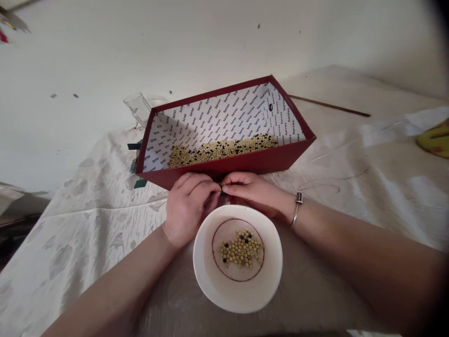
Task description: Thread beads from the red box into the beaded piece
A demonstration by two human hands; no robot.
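Observation:
My left hand (pixel 189 201) and my right hand (pixel 249 189) meet fingertip to fingertip at the front wall of a red box (pixel 231 164). Both are closed in a pinch. A tiny yellowish bead (pixel 220 188) shows at the left fingertips; what the right fingers grip is too small and shaded to make out. Inside the box lies beadwork (pixel 224 149) of cream and black beads in close rows. Just below my hands stands a white bowl (pixel 203 276), with loose beads (pixel 242 250), mostly cream and a few dark, on its bottom.
Behind the box's left corner is a clear glass (pixel 138 107). Dark green pieces (pixel 140 183) stick out by its left side. A thin brown stick (pixel 329 106) lies to the right, and a thread (pixel 336 185) curls on the pale tablecloth (pixel 105 224). At far right sits a yellow object (pixel 435 139).

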